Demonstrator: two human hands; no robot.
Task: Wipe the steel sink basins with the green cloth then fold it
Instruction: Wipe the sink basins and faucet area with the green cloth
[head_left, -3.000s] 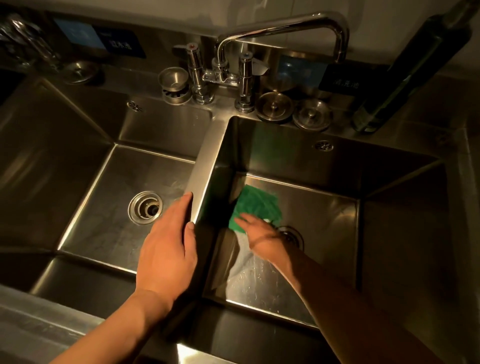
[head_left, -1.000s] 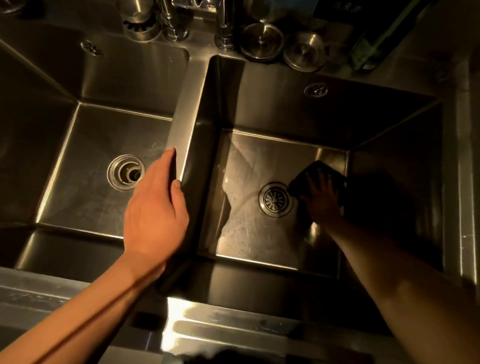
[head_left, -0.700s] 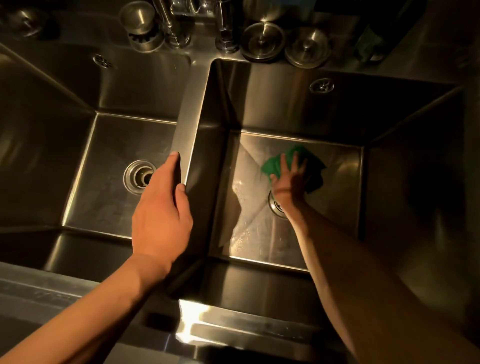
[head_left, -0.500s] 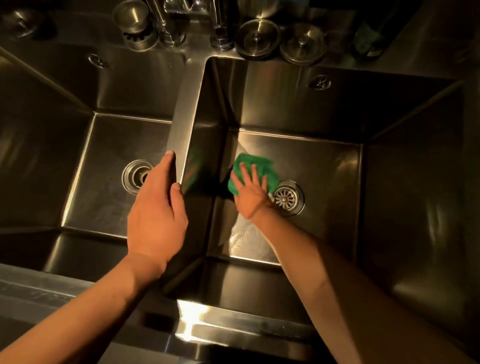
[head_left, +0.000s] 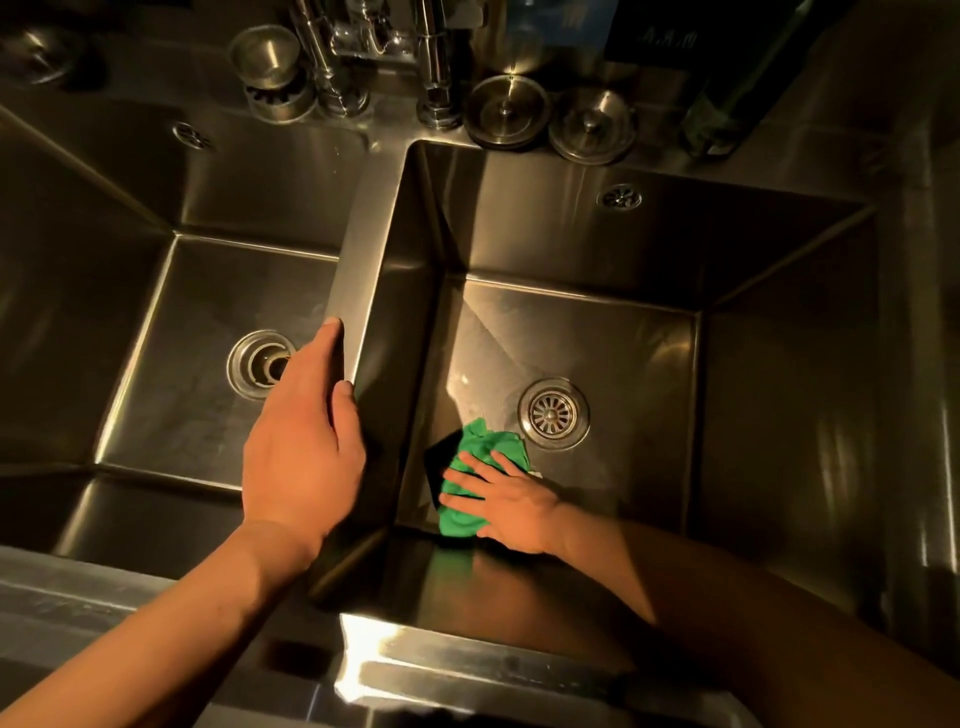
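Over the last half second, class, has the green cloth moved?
Yes. The green cloth slid toward the near-left corner, now nearer than the right basin's drain.

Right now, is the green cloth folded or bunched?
Bunched: the green cloth lies crumpled under the right hand on the basin floor.

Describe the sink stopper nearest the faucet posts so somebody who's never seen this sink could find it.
Start at the right basin and follow its back rim to the ledge behind. Two round steel stoppers sit there side by side; the one meant is the left, next to the faucet post, with a small knob on top.
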